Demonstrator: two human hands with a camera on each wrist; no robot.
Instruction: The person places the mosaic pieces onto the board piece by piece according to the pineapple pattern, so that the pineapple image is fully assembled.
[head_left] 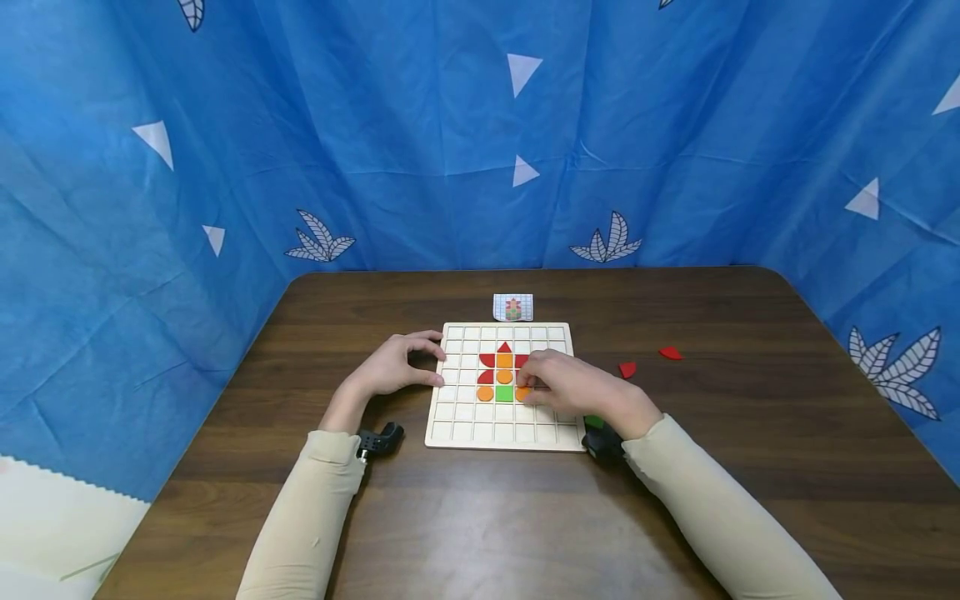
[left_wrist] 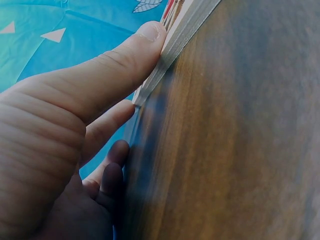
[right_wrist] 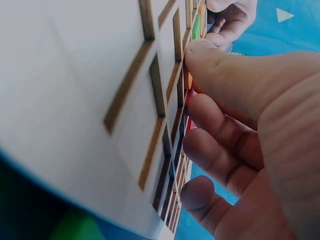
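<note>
My L hand (head_left: 392, 364), thumb & fingers wide, touches the L edge of the board (head_left: 450, 432), lower ctr of frame. My R hand (head_left: 573, 383) curls at an orange circle (head_left: 521, 394), lower ctr too; can't tell if it's pinched.

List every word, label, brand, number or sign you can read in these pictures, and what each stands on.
No text can be read.
Small white rectangular card with coloured pattern: any lettering is too small to read.
Black device at the left wrist: no readable marking.
Blue fabric curtain: printed triangles and leaves only.
</note>
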